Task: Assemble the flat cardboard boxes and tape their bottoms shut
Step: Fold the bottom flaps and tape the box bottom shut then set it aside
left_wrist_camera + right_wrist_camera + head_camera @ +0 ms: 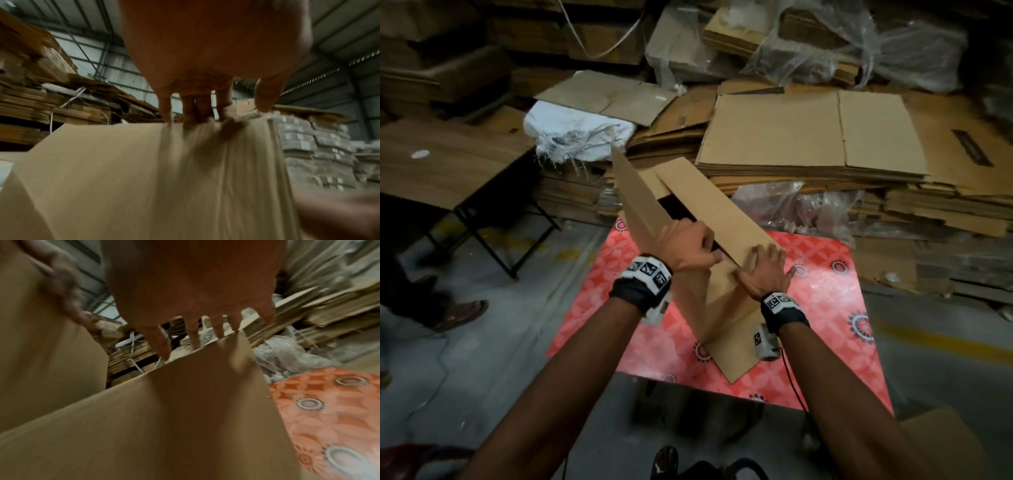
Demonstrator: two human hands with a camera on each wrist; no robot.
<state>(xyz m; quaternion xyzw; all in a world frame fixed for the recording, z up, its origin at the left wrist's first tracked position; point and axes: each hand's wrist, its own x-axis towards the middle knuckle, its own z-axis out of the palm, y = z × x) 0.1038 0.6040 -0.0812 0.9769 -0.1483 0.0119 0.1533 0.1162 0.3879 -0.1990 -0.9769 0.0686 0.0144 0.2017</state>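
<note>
A brown cardboard box, partly opened from flat, stands tilted on the red patterned table. A dark gap shows between its two long panels. My left hand grips the upper edge of the left panel, fingers curled over it into the gap; in the left wrist view the fingers hook over the box edge. My right hand lies flat with spread fingers on the near end of the right panel. In the right wrist view its fingers reach straight to the box edge.
Stacks of flat cardboard fill the back and right, with clear plastic wrap beside the table. A white sack lies at back left. A wooden folding table and another person's sandalled foot are at left.
</note>
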